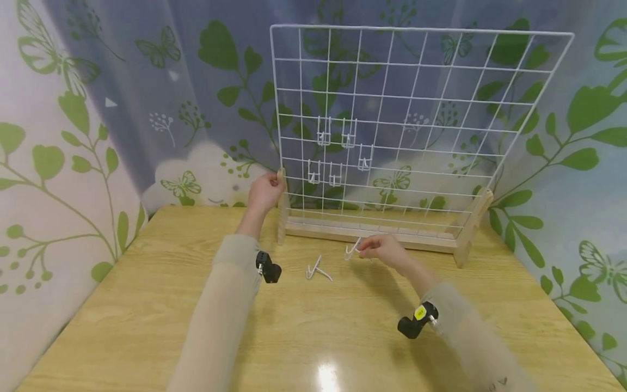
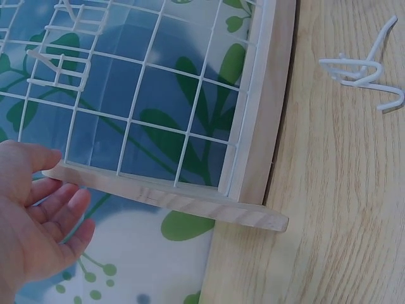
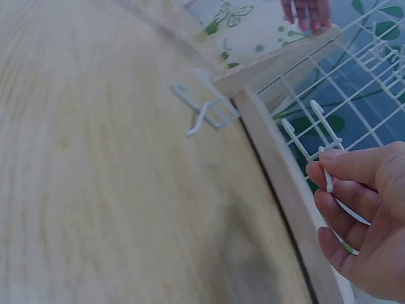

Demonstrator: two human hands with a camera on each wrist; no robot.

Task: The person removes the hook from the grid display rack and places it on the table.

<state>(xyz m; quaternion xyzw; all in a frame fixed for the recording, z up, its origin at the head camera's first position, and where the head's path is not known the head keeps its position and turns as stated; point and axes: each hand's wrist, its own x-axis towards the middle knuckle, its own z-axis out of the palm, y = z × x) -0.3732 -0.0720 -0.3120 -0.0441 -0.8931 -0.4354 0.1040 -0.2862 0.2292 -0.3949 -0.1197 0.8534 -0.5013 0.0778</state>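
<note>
A white wire grid panel (image 1: 421,29) stands in a wooden base. My left hand (image 1: 266,191) pinches the top end of the base's left wooden upright (image 2: 158,197) between thumb and index finger, the other fingers loosely bent. In front of the panel, my right hand (image 1: 387,251) holds a white wire hook (image 3: 326,121) by its prong with thumb and fingertips, its two curved ends pointing away from the hand. Another white hook (image 1: 317,268) lies on the table between the hands. Several like it, such as this hung hook (image 1: 349,140), hang on the panel's left half.
The wooden table (image 1: 147,305) runs up to a patterned curtain (image 1: 206,125) behind the panel. At the right stands the base's other wooden upright (image 1: 471,228), joined by a low crossbar (image 1: 333,233). Each forearm carries a small black camera.
</note>
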